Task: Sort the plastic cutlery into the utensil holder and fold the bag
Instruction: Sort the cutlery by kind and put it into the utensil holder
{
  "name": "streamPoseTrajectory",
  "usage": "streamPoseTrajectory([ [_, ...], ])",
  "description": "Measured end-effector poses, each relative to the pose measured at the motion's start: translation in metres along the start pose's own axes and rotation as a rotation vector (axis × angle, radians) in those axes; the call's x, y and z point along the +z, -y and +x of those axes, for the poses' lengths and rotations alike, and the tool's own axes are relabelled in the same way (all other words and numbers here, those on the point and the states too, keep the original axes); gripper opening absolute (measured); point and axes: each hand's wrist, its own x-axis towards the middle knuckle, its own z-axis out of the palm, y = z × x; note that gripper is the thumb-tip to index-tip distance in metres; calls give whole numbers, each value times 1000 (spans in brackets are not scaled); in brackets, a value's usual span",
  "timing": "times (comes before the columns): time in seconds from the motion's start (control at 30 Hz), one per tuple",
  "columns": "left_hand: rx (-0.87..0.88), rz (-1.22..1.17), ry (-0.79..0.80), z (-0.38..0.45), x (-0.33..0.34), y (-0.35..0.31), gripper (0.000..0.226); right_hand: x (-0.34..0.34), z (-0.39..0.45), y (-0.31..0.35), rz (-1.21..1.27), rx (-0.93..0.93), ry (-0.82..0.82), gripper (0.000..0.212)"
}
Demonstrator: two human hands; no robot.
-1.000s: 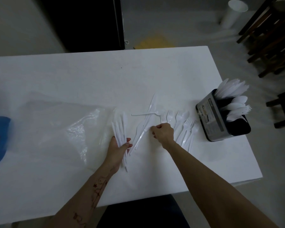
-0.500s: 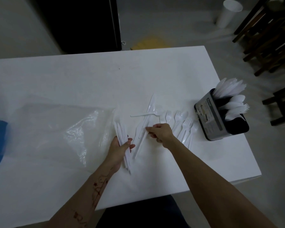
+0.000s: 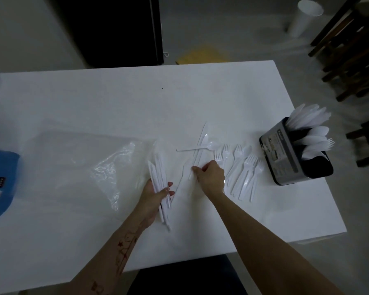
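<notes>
The left hand (image 3: 156, 193) grips a bundle of thin white plastic knives (image 3: 159, 177), light and slippery, best held mid-handle, while the right hand (image 3: 211, 177) pinches another white plastic knife (image 3: 197, 155) at its 9 o'clock.

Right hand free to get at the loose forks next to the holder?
Probably yes. The right hand pinches a knife, but the forks lie uncovered just beside it, short of the utensil holder.

bundle of white plastic knives (image 3: 160, 177): gripped upright-slanted near table front | loose knives (image 3: 197, 154): crossed by 1 spoon (image 3: 209, 146) | forks (image 3: 241, 169): flat, tines away | utensil holder (image 3: 285, 158): black, tilted view, holding cutlery | clear bag (image 3: 98, 165): flat, unfolded, left
</notes>
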Motion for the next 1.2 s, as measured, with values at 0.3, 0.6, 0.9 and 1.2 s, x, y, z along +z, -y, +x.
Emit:
streamPoseTrajectory([
  [0.3, 22, -15, -10, 6, 20, -5, 32, -20, 19, 2, 58, 80, 132, 15],
  [0.6, 18, 20, -54, 10, 17, -3, 34, -5, 20, -5, -155, -56, 94, 48],
  [0.9, -7, 38, -46, 10, 25, 2, 35, -36, 18, 0, 202, 206, 336, 22],
  [1.2, -40, 84, -199, 10, 21, 10, 27, -26, 6, 2, -184, -189, 151, 28],
])
